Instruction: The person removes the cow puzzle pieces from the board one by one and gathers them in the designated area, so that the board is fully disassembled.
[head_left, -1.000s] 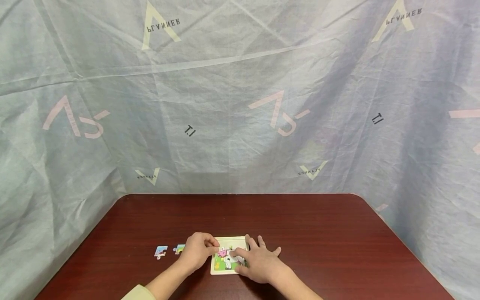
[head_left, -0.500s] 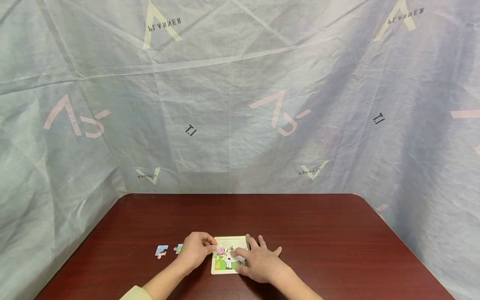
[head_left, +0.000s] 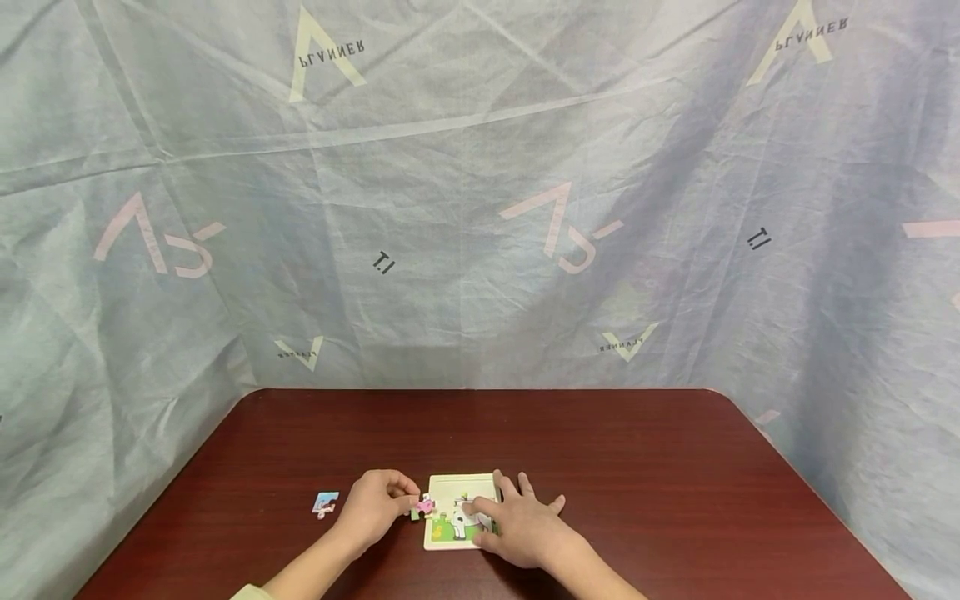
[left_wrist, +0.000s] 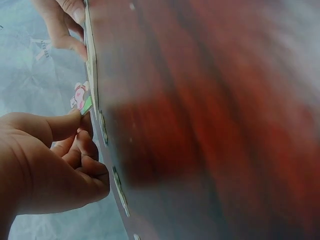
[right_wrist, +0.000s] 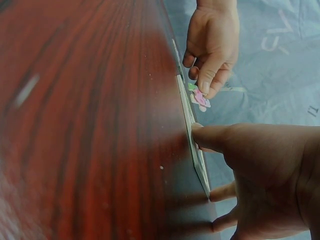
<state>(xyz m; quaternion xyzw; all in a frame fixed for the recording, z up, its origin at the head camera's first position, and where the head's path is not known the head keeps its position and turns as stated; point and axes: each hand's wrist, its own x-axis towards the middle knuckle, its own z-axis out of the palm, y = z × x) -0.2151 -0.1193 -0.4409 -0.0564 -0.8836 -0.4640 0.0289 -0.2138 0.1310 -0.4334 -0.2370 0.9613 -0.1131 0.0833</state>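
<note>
In the head view my left hand (head_left: 373, 507) pinches a jigsaw piece (head_left: 424, 505), printed pink and green, just off the left edge of a pale square puzzle tray (head_left: 463, 477). Thumb and index finger grip the piece by its edge, and it is raised above the table in the left wrist view. Several pieces lie in the tray, making part of a cow on green grass; its upper part shows bare board. My right hand (head_left: 523, 521) rests on the tray's right side with fingers spread, partly covering the cow. From the right wrist view, its thumb (right_wrist: 210, 136) touches the tray's edge.
A loose blue jigsaw piece (head_left: 326, 502) lies on the dark red table (head_left: 600, 450), left of my left hand. Thin edges of flat pieces (left_wrist: 120, 190) show along the tabletop in the left wrist view. A grey printed cloth (head_left: 450, 250) hangs around the table.
My left hand has moved left, lifting the pink piece away from the tray. It now hides the second loose piece that lay beside it. My right hand stays on the tray.
</note>
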